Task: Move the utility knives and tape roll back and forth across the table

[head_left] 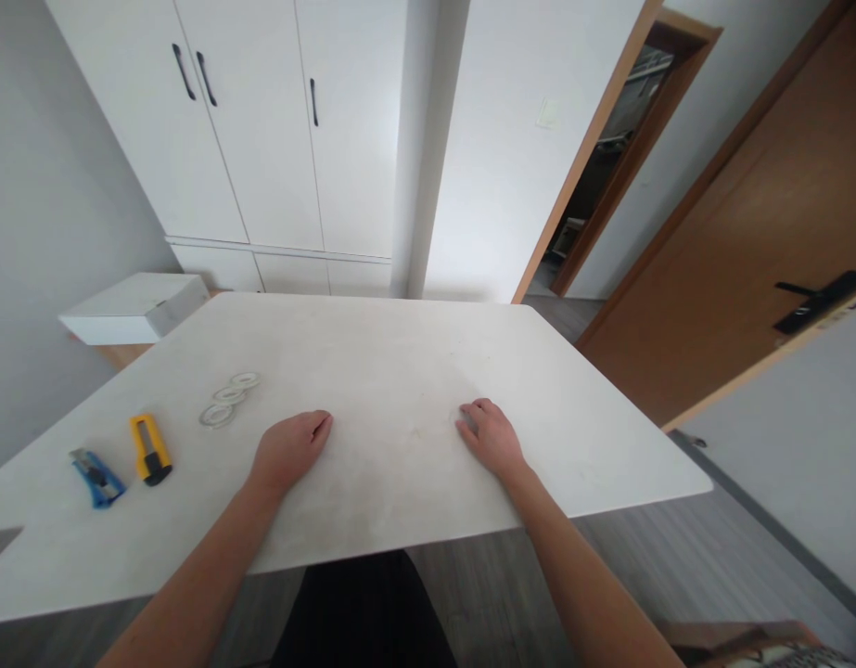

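My left hand (292,450) rests on the white table (392,353) as a loose fist, thumb along the top. Nothing shows in it. To the right, my right hand (493,436) lies on the table with its fingers bent and a gap between thumb and forefinger. A faint, clear patch shows by those fingertips, too indistinct to name. Left of my left hand, three flat white tape rolls (229,395) lie in a slanting row. Farther left are a yellow utility knife (150,450) and a blue utility knife (97,478), both apart from my hands.
A white box (134,306) stands beyond the table's left edge. White cabinets (261,139) with dark handles line the back. On the right is a brown door (747,204) with a black handle. The table's near edge runs just in front of my lap.
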The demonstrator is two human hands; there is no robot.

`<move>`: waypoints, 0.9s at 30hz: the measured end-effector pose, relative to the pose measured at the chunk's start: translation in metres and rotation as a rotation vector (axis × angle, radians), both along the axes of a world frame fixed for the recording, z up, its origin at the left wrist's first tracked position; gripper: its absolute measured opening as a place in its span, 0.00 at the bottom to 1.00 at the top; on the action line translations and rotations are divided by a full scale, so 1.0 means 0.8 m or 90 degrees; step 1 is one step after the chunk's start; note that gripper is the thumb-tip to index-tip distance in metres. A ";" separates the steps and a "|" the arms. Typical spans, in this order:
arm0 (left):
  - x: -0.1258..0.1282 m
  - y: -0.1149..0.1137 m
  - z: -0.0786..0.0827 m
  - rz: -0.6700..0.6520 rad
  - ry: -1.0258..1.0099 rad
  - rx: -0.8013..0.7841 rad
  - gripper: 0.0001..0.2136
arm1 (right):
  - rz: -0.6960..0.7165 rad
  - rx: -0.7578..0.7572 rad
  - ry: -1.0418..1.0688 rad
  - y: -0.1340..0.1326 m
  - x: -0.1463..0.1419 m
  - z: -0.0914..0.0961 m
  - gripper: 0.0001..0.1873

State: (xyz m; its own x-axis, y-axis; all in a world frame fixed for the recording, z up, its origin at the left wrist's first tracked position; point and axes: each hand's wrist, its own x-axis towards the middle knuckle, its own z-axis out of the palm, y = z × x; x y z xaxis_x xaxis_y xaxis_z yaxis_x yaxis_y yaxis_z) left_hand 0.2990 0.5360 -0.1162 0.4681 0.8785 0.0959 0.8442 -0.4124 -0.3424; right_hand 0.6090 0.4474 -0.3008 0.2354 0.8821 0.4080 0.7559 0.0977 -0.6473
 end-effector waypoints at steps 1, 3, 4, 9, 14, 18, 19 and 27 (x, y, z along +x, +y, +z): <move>0.000 0.000 0.000 0.001 -0.003 -0.002 0.20 | 0.000 -0.001 0.002 0.000 0.000 0.000 0.14; 0.001 -0.001 0.001 0.000 -0.007 -0.008 0.20 | 0.001 -0.001 0.006 0.000 0.000 0.000 0.14; 0.001 -0.001 0.002 0.000 -0.008 -0.009 0.20 | 0.002 0.000 0.007 0.000 0.000 -0.001 0.14; 0.000 -0.001 0.000 -0.003 -0.005 -0.002 0.20 | 0.003 0.006 0.011 0.000 0.000 -0.004 0.14; -0.001 -0.001 -0.002 -0.008 -0.016 0.001 0.20 | 0.000 0.007 0.010 0.002 0.000 -0.006 0.14; 0.000 -0.001 0.000 -0.004 -0.021 -0.005 0.20 | 0.001 0.010 0.011 0.001 0.000 -0.006 0.14; 0.000 -0.001 0.000 -0.004 -0.020 -0.006 0.20 | 0.002 0.012 0.013 0.001 0.000 -0.005 0.14; -0.002 0.000 -0.001 -0.007 -0.032 -0.009 0.20 | 0.007 0.010 0.026 0.001 0.001 -0.005 0.14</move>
State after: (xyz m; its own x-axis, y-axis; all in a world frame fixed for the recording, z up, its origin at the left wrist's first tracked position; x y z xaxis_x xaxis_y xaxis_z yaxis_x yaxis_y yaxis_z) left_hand 0.2977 0.5362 -0.1172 0.4720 0.8751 0.1068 0.8557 -0.4256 -0.2943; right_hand 0.6097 0.4481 -0.3047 0.2429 0.8780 0.4124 0.7275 0.1163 -0.6761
